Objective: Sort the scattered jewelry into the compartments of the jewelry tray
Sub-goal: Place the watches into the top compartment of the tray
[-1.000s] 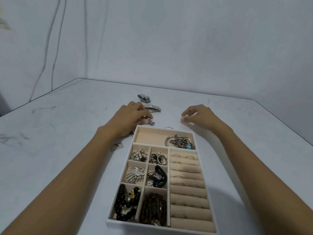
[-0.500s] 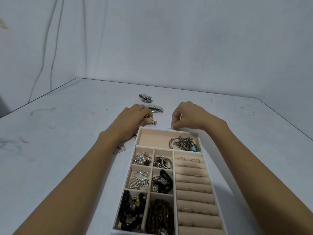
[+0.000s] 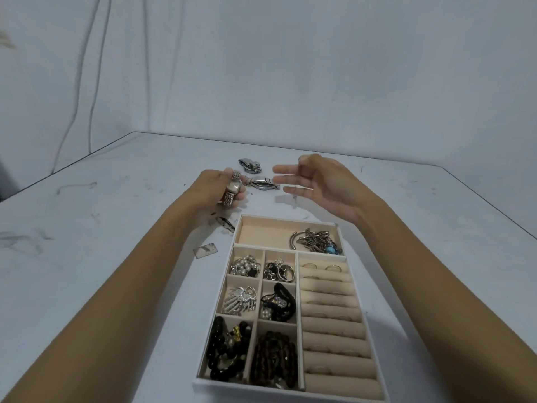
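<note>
the left hand (image 3: 211, 191) is up off the table (image 3: 116, 228) with its fingers curled round a silver watch (image 3: 233, 188). the watch has a pale face and a band of metal links, and the band sticks out above and below the fingers. the right hand (image 3: 318, 186) is wide open and holds nothing. its fingers are straight and point toward the left hand.

the jewelry tray (image 3: 287, 219) sits just below both wrists, nearer the person than the hands. its big top box (image 3: 261, 234) is the part closest to the hands. a silver pile (image 3: 315, 242) fills the end nearer the right hand, and the end nearer the left hand is bare.

i think the step now is to put the watch in that big box. a good way is to catch the loose end of the band with the open right hand, so it does not swing. then lay the watch flat on the bare end, not on the pile, so nothing gets tangled. let go only when it rests on the soft floor.

a near watch (image 3: 263, 183) lies between the two hands and a far watch (image 3: 250, 165) just past the fingertips. a small dark piece (image 3: 226, 223) lies by the left wrist.
</note>
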